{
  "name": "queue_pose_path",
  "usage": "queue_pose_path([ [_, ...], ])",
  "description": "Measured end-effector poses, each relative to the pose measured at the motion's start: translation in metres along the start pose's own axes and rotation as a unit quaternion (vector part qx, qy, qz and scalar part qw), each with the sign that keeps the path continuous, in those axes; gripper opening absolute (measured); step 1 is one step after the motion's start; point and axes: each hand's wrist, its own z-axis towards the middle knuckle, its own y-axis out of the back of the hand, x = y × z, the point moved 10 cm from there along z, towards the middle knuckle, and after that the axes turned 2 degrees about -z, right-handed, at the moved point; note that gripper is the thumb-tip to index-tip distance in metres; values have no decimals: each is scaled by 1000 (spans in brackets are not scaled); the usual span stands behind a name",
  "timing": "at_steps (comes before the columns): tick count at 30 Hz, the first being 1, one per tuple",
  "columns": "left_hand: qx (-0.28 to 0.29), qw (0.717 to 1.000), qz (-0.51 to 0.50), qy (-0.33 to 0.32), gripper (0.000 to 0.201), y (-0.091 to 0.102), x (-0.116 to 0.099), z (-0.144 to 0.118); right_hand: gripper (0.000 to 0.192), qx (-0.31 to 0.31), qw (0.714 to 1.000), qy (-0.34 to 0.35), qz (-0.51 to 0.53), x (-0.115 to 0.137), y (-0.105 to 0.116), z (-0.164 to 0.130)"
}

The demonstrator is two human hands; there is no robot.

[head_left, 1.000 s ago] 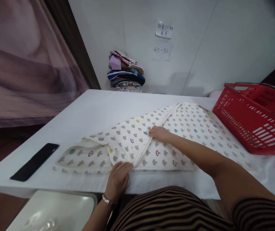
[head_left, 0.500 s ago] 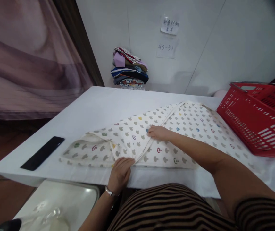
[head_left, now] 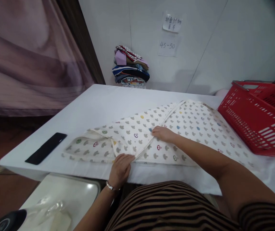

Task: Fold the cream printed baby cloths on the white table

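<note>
A white cloth (head_left: 156,154) printed with grey mushrooms and a few coloured ones lies across the table, one part folded over into a slanting edge. My left hand (head_left: 121,169), with a bracelet at its wrist, holds the lower corner of that fold by the table's front side. Further up the slanting edge, my right hand (head_left: 163,134) has its fingers closed on the cloth's border. Left of my hands, the fold stands slightly raised and open, showing a cloth layer underneath.
The cloth rests on a white-covered table (head_left: 79,106). A red basket (head_left: 255,118) stands at the right, and a black phone-like slab (head_left: 46,148) lies at the left. Behind are stacked folded fabrics (head_left: 131,67) and a wall with paper notes (head_left: 167,48). A pale stool (head_left: 62,192) is below left.
My right hand has shifted slightly to the right along the fold, uncovering more of a blue mushroom. My left hand stays at the lower corner. The camera view has moved a little.
</note>
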Motion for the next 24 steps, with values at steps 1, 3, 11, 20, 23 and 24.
queue_pose_path([
  [1, -1, 1000, -1, 0, 36, 0, 0, 0, 31, -6, 1000, -7, 1, 0, 0, 1],
  [3, -4, 1000, -2, 3, 36, 1, 0, -1, 31, -9, 1000, -7, 3, 1, -2, 2],
  [11, 5, 1000, 8, 19, 37, -1, 4, -4, 32, -22, 1000, 3, 1, 2, -2, -6],
  [20, -19, 1000, 3, 13, 37, 5, 2, -3, 31, -19, 999, 15, -26, 11, -2, -7],
  [23, -35, 999, 6, 14, 36, 14, 1, 2, 31, -25, 999, 18, -29, 12, 0, -8],
  [24, -38, 999, 9, 16, 35, 16, 0, 5, 30, -26, 999, 17, -31, 12, 0, -7],
])
